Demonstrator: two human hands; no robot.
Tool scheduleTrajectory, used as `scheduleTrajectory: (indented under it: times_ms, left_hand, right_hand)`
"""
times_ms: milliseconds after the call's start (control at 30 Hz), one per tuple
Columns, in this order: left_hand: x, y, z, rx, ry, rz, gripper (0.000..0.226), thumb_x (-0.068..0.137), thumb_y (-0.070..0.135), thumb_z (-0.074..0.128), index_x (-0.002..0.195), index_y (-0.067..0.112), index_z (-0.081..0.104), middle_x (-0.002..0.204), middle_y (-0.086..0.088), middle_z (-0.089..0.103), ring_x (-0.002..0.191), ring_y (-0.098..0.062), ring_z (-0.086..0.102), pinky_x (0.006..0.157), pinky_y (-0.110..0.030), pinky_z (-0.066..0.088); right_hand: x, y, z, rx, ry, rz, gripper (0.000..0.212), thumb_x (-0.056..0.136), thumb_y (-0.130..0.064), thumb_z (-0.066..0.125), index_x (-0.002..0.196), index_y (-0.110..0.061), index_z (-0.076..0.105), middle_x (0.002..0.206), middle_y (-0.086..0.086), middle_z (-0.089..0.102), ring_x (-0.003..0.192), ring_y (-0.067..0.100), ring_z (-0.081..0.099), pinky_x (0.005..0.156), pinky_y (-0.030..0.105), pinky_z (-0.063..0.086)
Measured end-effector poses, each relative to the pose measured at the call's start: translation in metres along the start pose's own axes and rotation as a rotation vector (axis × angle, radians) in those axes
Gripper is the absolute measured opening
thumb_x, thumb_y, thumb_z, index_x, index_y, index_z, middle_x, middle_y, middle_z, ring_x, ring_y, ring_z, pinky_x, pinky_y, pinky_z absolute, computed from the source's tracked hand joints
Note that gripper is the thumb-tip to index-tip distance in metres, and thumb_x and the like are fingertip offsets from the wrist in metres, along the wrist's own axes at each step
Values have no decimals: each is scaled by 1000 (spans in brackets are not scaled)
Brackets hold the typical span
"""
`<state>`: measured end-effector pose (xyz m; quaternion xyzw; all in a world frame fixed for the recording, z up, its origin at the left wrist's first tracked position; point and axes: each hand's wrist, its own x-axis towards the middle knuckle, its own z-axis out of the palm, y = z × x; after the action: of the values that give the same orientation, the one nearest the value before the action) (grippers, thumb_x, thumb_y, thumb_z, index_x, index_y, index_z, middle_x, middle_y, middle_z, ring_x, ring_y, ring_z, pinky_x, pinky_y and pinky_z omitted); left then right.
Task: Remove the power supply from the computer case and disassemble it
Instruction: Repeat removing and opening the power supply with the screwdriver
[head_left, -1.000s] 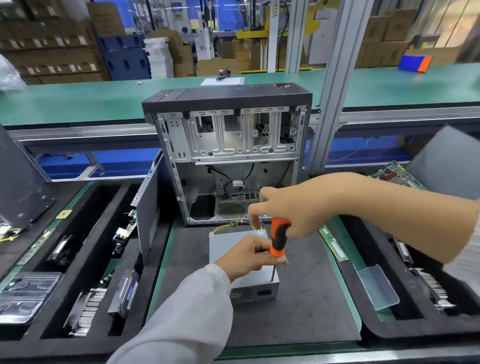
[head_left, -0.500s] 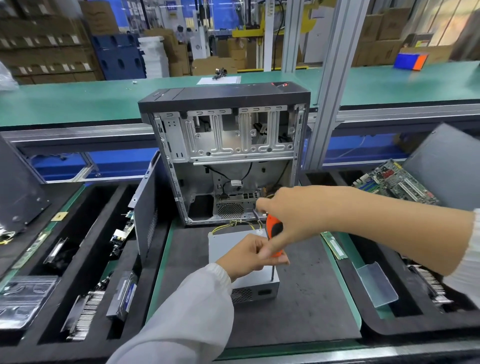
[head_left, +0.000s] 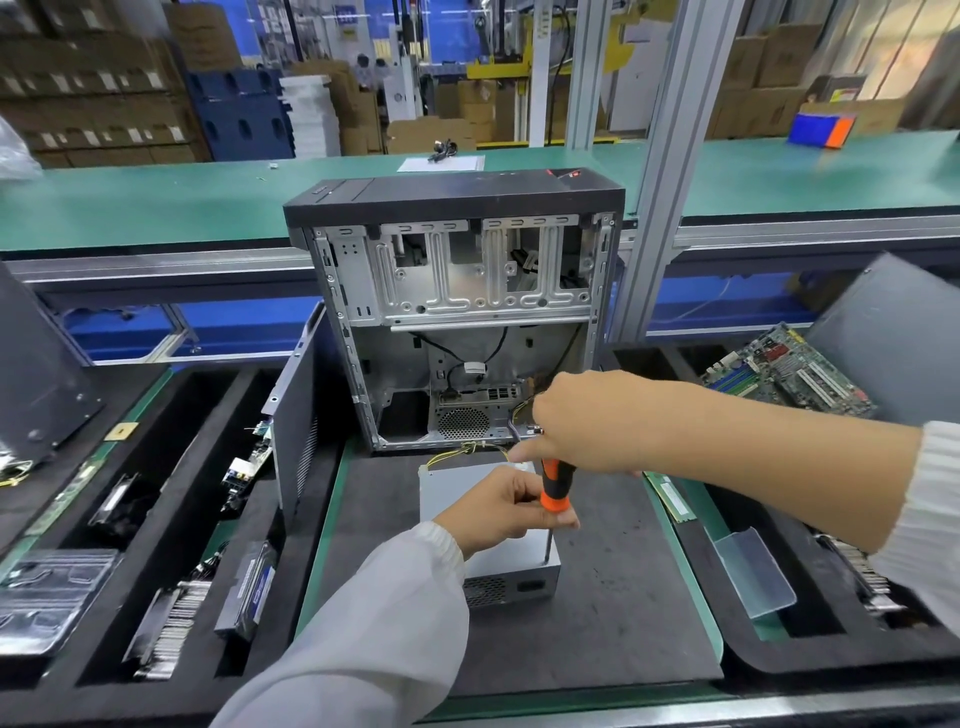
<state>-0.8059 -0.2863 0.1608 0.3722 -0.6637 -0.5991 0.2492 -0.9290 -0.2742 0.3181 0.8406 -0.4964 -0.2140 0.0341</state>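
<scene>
Two hands work over the power supply (head_left: 493, 558), which lies flat on the dark mat (head_left: 623, 597) just in front of the open computer case (head_left: 457, 312), its yellow wires trailing back into it. The box looks stiff, metal and fairly heavy, best steadied by its flat top and sides. The left hand (head_left: 506, 506) rests on the lid, fingers curled at the screwdriver (head_left: 556, 493) shaft. The right hand (head_left: 582, 423), reaching across from the right, grips the orange-and-black handle, tip upright on the near corner.
</scene>
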Motion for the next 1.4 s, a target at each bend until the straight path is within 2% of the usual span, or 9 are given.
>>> scheduleTrajectory:
  times_ms: [167, 367, 500, 667, 767, 867, 1033, 1233, 1400]
  left_hand:
    - [1, -3, -1, -11, -7, 1, 10, 88, 21, 72, 80, 21, 76, 73, -12, 50, 64, -22, 21, 54, -24, 20]
    - [1, -3, -3, -9, -19, -17, 5, 89, 19, 72, 88, 23, 74, 78, 1, 65, 59, -6, 38, 54, -22, 24]
    - [1, -2, -4, -14, -3, 2, 9, 89, 20, 72, 82, 22, 76, 70, -13, 42, 60, -13, 26, 52, -21, 21]
    - [2, -1, -3, -35, 1, -5, 7, 87, 15, 73, 87, 21, 72, 77, -7, 60, 68, -22, 33, 53, -24, 21]
    - [3, -2, -3, -13, -11, 3, 13, 88, 19, 73, 82, 30, 76, 62, -2, 49, 61, -14, 28, 53, -24, 20]
    - [2, -2, -4, -28, 0, 8, 9, 88, 19, 72, 82, 24, 77, 72, -33, 42, 67, -25, 22, 55, -27, 19]
    - [4, -6, -5, -17, 10, -7, 8, 87, 20, 74, 86, 13, 72, 86, -23, 54, 71, -42, 26, 57, -31, 18]
    - [5, -6, -5, -40, -18, -1, 5, 87, 21, 73, 85, 21, 77, 74, -30, 42, 68, -26, 22, 56, -28, 18]
    - [6, -4, -4, -30, -17, 5, 13, 87, 20, 74, 77, 12, 71, 77, -28, 44, 66, -24, 22, 56, -29, 18]
  right_hand:
    - [-3, 13, -6, 138, -200, -178, 49, 86, -39, 63, 126, -34, 37, 113, 2, 35, 78, 21, 58, 60, 32, 44]
    - [2, -1, 2, 41, 34, 4, 52, 92, -63, 40, 83, -12, 46, 73, 2, 46, 55, 17, 52, 57, 33, 50]
    - [2, 8, -3, 81, -147, -144, 26, 93, -26, 54, 117, -27, 44, 105, 1, 42, 70, 19, 54, 58, 33, 45]
    - [2, 6, -4, 131, -61, -29, 61, 82, -66, 55, 119, -19, 43, 85, 0, 47, 60, 19, 63, 55, 30, 50]
    - [6, 1, 3, 22, 37, 11, 45, 94, -56, 44, 90, -12, 45, 72, 1, 46, 48, 11, 45, 48, 25, 40]
    - [6, 8, 3, 45, -86, -118, 22, 93, -30, 55, 110, -20, 47, 101, 3, 44, 67, 15, 47, 55, 27, 37]
    - [2, 11, -1, 128, -65, -71, 70, 72, -70, 63, 121, -23, 44, 92, -3, 40, 75, 19, 54, 59, 30, 40]
    - [5, 7, 1, 34, -35, -73, 23, 95, -38, 52, 100, -16, 49, 91, 4, 51, 60, 12, 43, 54, 26, 37]
    - [3, 12, -5, 155, -175, -73, 60, 78, -59, 65, 121, -25, 39, 104, 4, 45, 72, 23, 66, 64, 34, 53]
